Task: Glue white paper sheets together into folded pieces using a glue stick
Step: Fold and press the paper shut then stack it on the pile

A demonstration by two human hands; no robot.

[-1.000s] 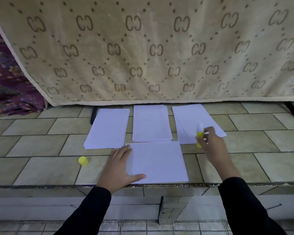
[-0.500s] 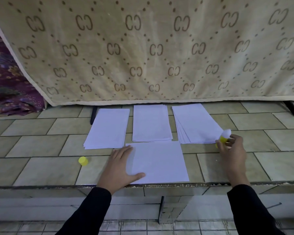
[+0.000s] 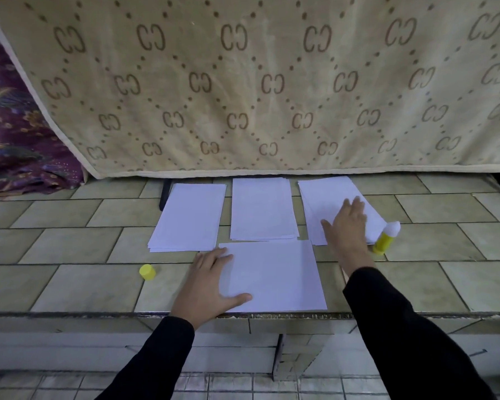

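Note:
A white sheet (image 3: 274, 275) lies at the front edge of the tiled ledge (image 3: 70, 284). My left hand (image 3: 207, 284) presses flat on its left side, fingers spread. Behind it lie three paper stacks: left stack (image 3: 188, 216), middle stack (image 3: 261, 207), right stack (image 3: 326, 197). My right hand (image 3: 347, 222) rests with straight fingers on the right stack. The uncapped glue stick (image 3: 386, 237), yellow with a white tip, stands upright just right of that hand, apart from it. Its yellow cap (image 3: 147, 271) sits left of my left hand.
A beige patterned mattress (image 3: 257, 82) stands along the back of the ledge. Purple patterned fabric (image 3: 15, 145) lies at the far left. The ledge drops off at its front edge to a lower tiled floor (image 3: 243, 385).
My right hand carried the glue stick to the right, stood it on the ledge beside the right stack, let go, and moved left onto that stack. My left hand stayed on the front sheet.

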